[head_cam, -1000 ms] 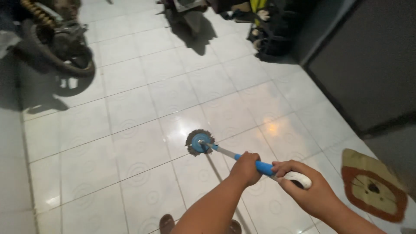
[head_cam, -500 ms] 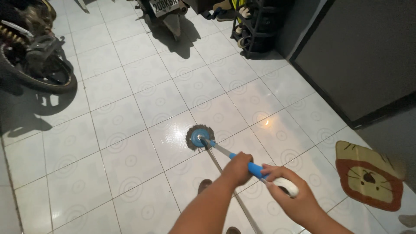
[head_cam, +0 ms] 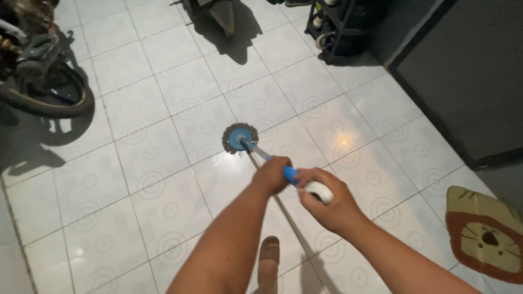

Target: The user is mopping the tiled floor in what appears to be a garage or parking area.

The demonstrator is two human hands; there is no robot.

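I hold a mop by its handle with both hands. The round grey mop head with a blue hub (head_cam: pixel 239 138) rests on the white tiled floor (head_cam: pixel 163 114) ahead of me. My left hand (head_cam: pixel 271 175) grips the blue part of the handle (head_cam: pixel 290 174) lower down. My right hand (head_cam: pixel 322 202) is closed around the white end of the handle, closer to my body. The thin metal shaft (head_cam: pixel 257 151) runs from my hands to the mop head.
A motorcycle wheel (head_cam: pixel 46 92) stands at the left. Another scooter (head_cam: pixel 218 13) is parked at the top. A dark shoe rack (head_cam: pixel 340 27) stands top right beside a dark wall (head_cam: pixel 468 71). An animal-face doormat (head_cam: pixel 482 231) lies at the right. My sandalled foot (head_cam: pixel 268 261) is below.
The view has shifted and my hands have moved left across it. The mop head now sits closer to my hands, drawn back along the tiles.
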